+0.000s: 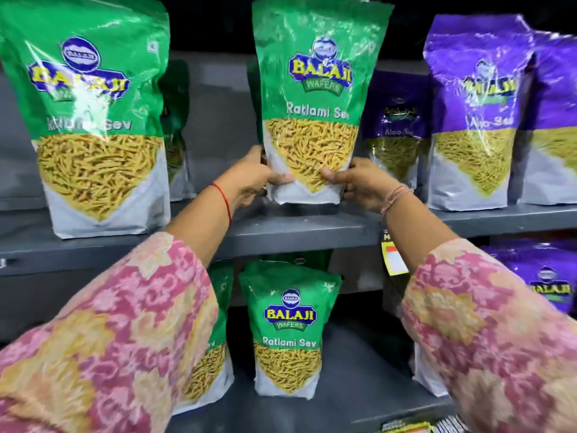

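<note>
Ratlami Sev pouch (312, 120), green with a clear window of yellow sticks, stands upright in the middle of the upper shelf (312, 235), face to the aisle. Whether its base rests on the board or hangs just above it I cannot tell, as a dark shadow lies under it. The left hand (249, 179) clamps the lower left edge and the right hand (362, 185) the lower right edge, each thumb on the front and the fingers curled behind. Gripping low on both sides likely keeps the heavy bottom steady and the label square, as suits setting a pouch into a front row. A gap lies on either side: a nearer green pouch (93, 135) stands to the left and purple Aloo Sev pouches (474, 120) to the right, one of them set further back, just beside the right hand. Below, another Ratlami Sev pack (288, 335) stands on the lower shelf (359, 392), and a yellow price tag (395, 259) hangs on the upper shelf's edge, beside the right forearm
</note>
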A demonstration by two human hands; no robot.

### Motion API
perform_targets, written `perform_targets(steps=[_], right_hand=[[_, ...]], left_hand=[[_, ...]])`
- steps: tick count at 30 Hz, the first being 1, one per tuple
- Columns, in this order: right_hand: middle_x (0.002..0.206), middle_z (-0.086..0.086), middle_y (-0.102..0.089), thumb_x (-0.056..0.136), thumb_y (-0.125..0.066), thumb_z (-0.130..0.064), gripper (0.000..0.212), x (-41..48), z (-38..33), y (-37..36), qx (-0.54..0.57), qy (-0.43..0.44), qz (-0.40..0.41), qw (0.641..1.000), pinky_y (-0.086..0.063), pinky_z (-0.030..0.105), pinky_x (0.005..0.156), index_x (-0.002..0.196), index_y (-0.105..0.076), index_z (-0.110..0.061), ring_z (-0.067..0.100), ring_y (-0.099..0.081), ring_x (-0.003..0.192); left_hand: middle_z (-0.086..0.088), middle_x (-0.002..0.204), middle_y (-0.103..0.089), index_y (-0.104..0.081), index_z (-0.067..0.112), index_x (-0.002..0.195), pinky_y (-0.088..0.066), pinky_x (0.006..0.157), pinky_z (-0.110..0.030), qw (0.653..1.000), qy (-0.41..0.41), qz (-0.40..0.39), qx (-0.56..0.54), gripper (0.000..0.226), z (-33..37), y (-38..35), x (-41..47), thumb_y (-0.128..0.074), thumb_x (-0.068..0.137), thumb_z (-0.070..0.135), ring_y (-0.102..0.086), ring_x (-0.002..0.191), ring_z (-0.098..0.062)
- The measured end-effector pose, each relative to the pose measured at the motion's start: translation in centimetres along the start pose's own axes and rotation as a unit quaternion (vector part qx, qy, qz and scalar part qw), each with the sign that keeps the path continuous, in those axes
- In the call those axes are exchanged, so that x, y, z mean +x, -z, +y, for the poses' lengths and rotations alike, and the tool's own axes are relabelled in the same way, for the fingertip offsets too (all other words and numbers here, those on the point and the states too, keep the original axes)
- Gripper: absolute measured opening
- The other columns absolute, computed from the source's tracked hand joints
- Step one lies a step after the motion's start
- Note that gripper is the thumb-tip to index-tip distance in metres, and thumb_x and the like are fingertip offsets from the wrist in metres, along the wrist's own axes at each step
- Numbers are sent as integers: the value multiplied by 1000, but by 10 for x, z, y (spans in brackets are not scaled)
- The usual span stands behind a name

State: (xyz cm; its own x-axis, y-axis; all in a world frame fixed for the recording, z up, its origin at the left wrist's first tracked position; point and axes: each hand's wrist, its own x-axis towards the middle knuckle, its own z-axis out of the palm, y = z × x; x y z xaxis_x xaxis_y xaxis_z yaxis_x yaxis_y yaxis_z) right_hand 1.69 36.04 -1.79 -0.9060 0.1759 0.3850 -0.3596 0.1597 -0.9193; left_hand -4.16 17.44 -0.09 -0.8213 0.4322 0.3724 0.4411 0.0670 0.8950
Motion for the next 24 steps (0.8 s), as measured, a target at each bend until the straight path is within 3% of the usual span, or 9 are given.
perform_targets(steps=[3,6,11,18,19,20,21,22,24], right_hand=[[74,-7,-73,73,-69,-12,15,-17,1,6,-8,4,-7,1000,-54,18,55,86,-61,-15,8,-68,69],[89,3,-68,74,-69,-8,21,-28,4,4,-13,2,-9,1000,-57,23,63,92,-59,-12,14,-66,78],[75,-1,-63,74,-71,-10,17,-35,5,-2,-41,7,1,999,-48,13,46,73,-54,-15,10,-61,68],[75,-2,-61,67,-77,-19,26,-37,6,-2,-72,22,25,997,-45,16,55,71,-52,-16,13,-59,76],[87,3,-64,61,-80,-26,35,-37,5,-2,-81,18,22,996,-48,18,61,82,-56,-12,17,-61,86],[106,10,-64,53,-84,-36,65,-36,5,-1,-107,18,33,994,-52,25,76,102,-54,-6,23,-59,102],[128,15,-53,47,-84,-46,96,-39,6,-4,-153,29,76,985,-47,35,95,122,-42,-5,27,-49,120],[143,16,-38,48,-82,-50,112,-46,10,-10,-198,58,138,969,-34,41,110,135,-27,-5,28,-35,132],[146,19,-30,64,-74,-45,99,-80,25,-33,-252,168,275,912,-22,45,115,138,-22,-4,30,-26,137]], left_hand=[[-13,132,-49,-31,9,129,-47,91,-45,999,-28,-6,25,70,3,-9,-15,-68,70,0,-50,115,-27],[-11,133,-48,-29,9,130,-47,79,-37,1000,-10,-8,22,71,-4,-12,-24,-67,71,-1,-49,117,-26],[-13,137,-44,-20,14,135,-50,80,-38,999,29,-25,28,79,-12,-8,-26,-67,71,2,-49,118,-31],[-18,140,-42,-16,14,138,-43,101,-48,997,51,-51,-6,82,-16,-6,-23,-64,73,-1,-47,121,-32],[-17,143,-38,-14,14,139,-42,102,-47,997,49,-64,-13,83,-17,-6,-25,-63,73,-2,-44,125,-32],[-17,146,-33,-12,16,140,-40,104,-45,996,40,-73,-20,85,-16,-5,-31,-62,74,-2,-39,129,-31],[-17,149,-29,-10,18,140,-39,105,-42,997,18,-64,-27,86,-16,-3,-39,-61,74,-3,-35,132,-29],[-16,148,-29,-9,18,140,-41,103,-39,999,-15,-27,-38,86,-17,1,-54,-60,75,-3,-34,133,-28],[-9,131,-52,-24,15,136,-51,85,-26,985,-113,98,-90,70,-24,10,-94,-59,77,-2,-54,115,-23]])
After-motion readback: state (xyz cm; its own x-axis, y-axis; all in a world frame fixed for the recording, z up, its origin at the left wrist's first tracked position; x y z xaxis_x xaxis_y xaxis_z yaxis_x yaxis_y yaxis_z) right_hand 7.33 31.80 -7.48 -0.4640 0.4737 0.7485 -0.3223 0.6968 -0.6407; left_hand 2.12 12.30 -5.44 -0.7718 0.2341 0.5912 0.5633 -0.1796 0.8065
